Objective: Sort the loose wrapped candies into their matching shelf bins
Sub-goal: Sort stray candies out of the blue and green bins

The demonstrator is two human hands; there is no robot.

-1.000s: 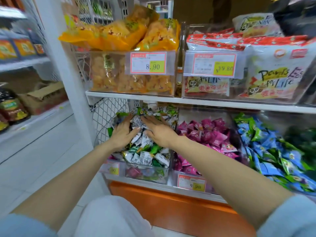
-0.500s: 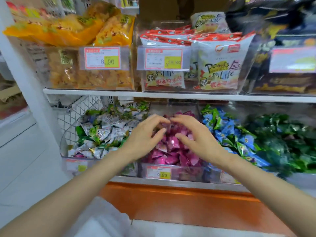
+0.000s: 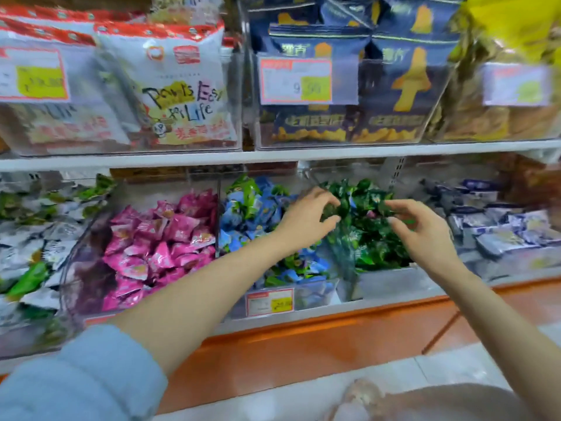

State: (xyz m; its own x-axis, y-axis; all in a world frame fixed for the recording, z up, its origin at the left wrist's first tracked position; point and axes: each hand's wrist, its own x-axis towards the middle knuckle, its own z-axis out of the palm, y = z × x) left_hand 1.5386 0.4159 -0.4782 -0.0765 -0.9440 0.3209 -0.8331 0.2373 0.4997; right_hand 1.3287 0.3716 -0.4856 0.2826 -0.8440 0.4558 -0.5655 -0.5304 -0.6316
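Observation:
Clear shelf bins hold wrapped candies sorted by colour: white-and-green point(image 3: 33, 238), pink point(image 3: 158, 238), blue point(image 3: 252, 208), dark green point(image 3: 370, 238) and white-purple point(image 3: 501, 229). My left hand point(image 3: 306, 215) reaches over the blue bin to the left edge of the dark green pile. Its thumb and fingers pinch a dark green candy point(image 3: 329, 210). My right hand point(image 3: 422, 229) hovers over the right side of the green pile, fingers loosely curled and apart, thumb and forefinger near the wrappers. The picture is blurred by motion.
The upper shelf point(image 3: 273, 154) carries clear boxes of white-red snack bags point(image 3: 170, 86), dark blue bags point(image 3: 349, 86) and yellow packs point(image 3: 501, 117) with price tags. An orange base panel point(image 3: 303, 344) runs below the bins. Pale floor tiles point(image 3: 455, 372) lie at the bottom.
Both hands moved right along the lower shelf, from the white-and-green bin over the pink bin to the dark green bin. My view swung right with them.

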